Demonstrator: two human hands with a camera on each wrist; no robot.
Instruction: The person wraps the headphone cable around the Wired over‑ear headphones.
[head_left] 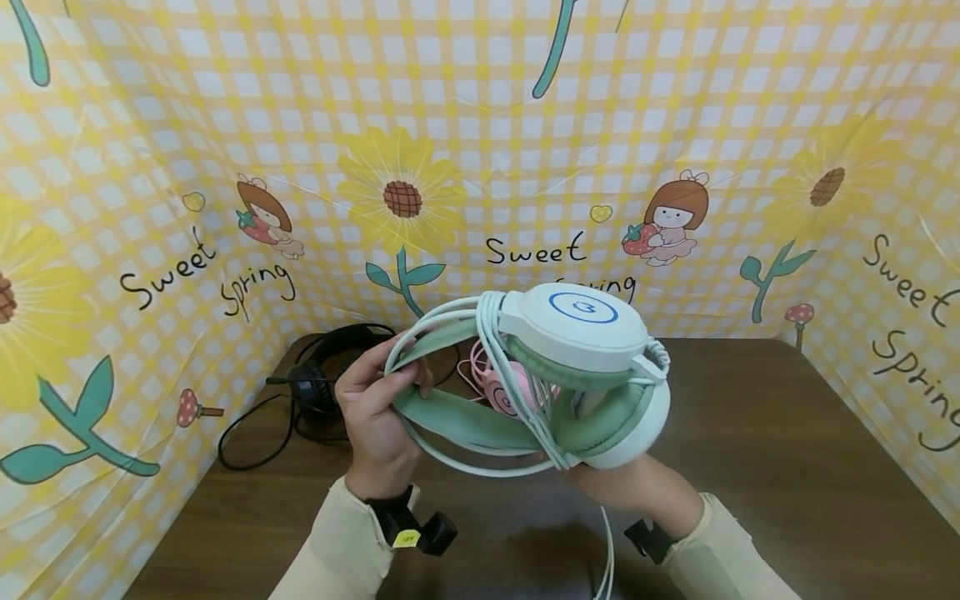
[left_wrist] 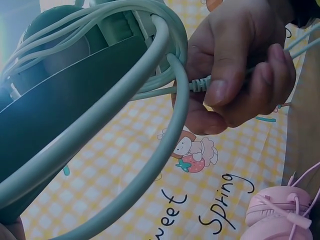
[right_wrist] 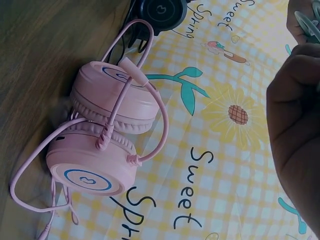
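A white and green pair of headphones (head_left: 581, 337) is held up over the table, its cable wound round the ear cups and headband. My left hand (head_left: 381, 429) grips the headband's curved end, thumb on the near side. Below the ear cups is my right hand (head_left: 645, 493), partly hidden by them in the head view. The left wrist view shows that hand pinching the cable (left_wrist: 199, 85) between thumb and fingers, close to a ribbed sleeve. A loose length of cable (head_left: 607, 554) hangs down beneath it.
Behind the held pair, pink headphones (right_wrist: 92, 162) with their own cable rest on the brown table (head_left: 757, 442). A black headset (head_left: 311, 387) lies at the back left, its cord looping towards the front. Yellow checked cloth (head_left: 480, 125) walls the back and sides.
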